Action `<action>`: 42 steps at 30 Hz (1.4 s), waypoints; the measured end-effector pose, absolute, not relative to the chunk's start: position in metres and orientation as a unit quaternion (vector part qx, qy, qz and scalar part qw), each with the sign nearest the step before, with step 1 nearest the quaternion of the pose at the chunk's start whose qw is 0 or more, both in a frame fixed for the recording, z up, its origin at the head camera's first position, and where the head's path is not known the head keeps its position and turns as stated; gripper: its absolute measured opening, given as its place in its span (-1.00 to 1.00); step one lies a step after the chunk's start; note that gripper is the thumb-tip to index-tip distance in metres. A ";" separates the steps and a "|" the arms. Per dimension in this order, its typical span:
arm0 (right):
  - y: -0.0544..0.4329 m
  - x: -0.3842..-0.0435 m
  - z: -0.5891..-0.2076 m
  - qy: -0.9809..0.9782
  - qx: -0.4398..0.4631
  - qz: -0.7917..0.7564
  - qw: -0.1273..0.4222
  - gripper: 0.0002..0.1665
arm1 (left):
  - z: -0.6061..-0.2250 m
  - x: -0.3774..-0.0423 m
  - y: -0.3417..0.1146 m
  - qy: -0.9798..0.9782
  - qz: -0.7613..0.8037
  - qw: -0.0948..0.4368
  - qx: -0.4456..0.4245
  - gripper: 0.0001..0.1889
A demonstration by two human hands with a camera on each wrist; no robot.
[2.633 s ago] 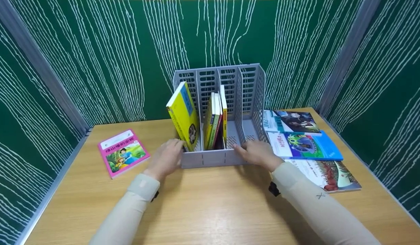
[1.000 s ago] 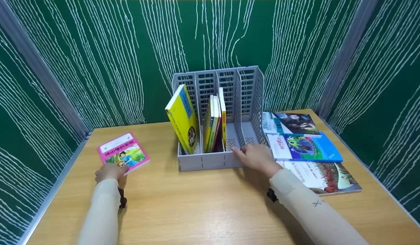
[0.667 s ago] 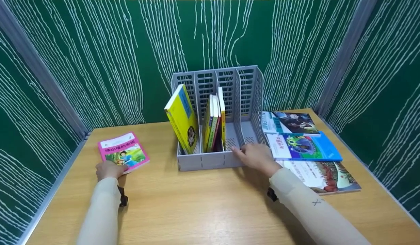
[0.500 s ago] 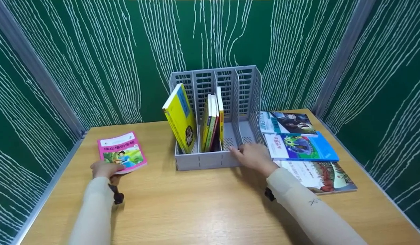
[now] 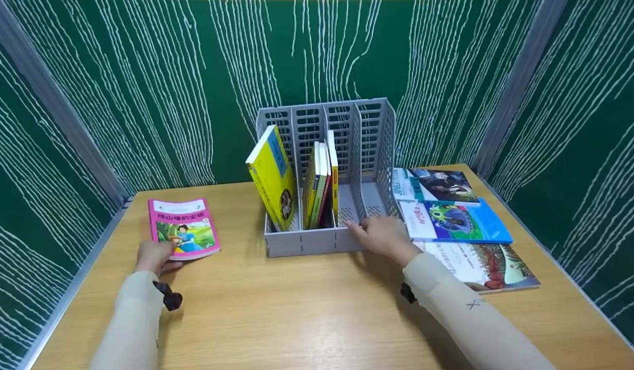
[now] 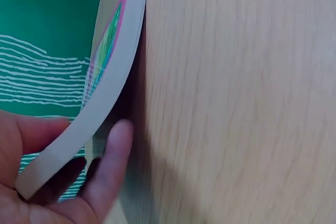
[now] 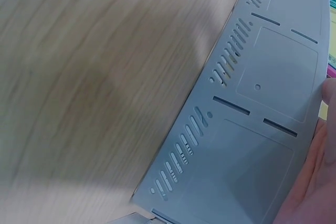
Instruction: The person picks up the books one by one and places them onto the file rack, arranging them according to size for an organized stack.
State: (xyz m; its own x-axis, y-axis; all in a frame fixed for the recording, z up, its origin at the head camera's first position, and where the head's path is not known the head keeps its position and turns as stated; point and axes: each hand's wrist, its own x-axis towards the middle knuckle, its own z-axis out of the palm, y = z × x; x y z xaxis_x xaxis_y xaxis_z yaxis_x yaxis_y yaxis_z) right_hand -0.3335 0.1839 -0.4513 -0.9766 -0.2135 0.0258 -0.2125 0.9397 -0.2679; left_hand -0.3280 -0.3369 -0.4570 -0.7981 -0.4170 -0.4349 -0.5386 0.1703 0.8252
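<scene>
Left grip (image 5: 154, 255) pinches pink book (image 5: 189, 227); right grip (image 5: 386, 237), partly hidden, apparently holds rack (image 5: 302, 243).

Your left hand (image 5: 153, 256) hides lower left corner of pink book (image 5: 186, 228); left wrist view crops that hand. Your right hand (image 5: 384, 235) — cropped in right wrist view — covers part of front rim of gray organizer (image 5: 306, 244). Your right sleeve (image 5: 450, 293) hides part of nearest magazine (image 5: 502, 264).

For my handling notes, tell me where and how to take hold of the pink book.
Probably the near-left corner of the pink book, from the near left, pinching cover and underside: that end curves up off the table, leaving room beneath, and the left grip holds it there.
</scene>
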 end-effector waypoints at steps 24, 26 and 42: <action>0.186 -0.334 -0.455 0.981 -0.126 -0.144 -0.025 -0.21 | -0.443 -0.302 -0.312 0.818 0.539 -0.059 -0.192 -0.40; 0.187 -0.333 -0.455 0.981 -0.123 -0.148 -0.017 -0.21 | -0.441 -0.300 -0.308 0.823 0.531 -0.075 -0.187 -0.40; 0.185 -0.334 -0.447 0.977 -0.097 -0.188 0.024 -0.23 | -0.415 -0.275 -0.268 0.867 0.439 -0.220 -0.080 -0.55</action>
State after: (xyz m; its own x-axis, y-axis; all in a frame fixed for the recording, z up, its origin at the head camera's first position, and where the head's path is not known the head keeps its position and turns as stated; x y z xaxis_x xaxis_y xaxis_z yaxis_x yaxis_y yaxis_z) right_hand -0.3336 0.1849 -0.4472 -0.9800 -0.1990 -0.0095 -0.1813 0.9104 -0.3718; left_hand -0.2748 -0.2677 -0.4154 -0.8908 -0.3318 0.3105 0.0538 0.6014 0.7971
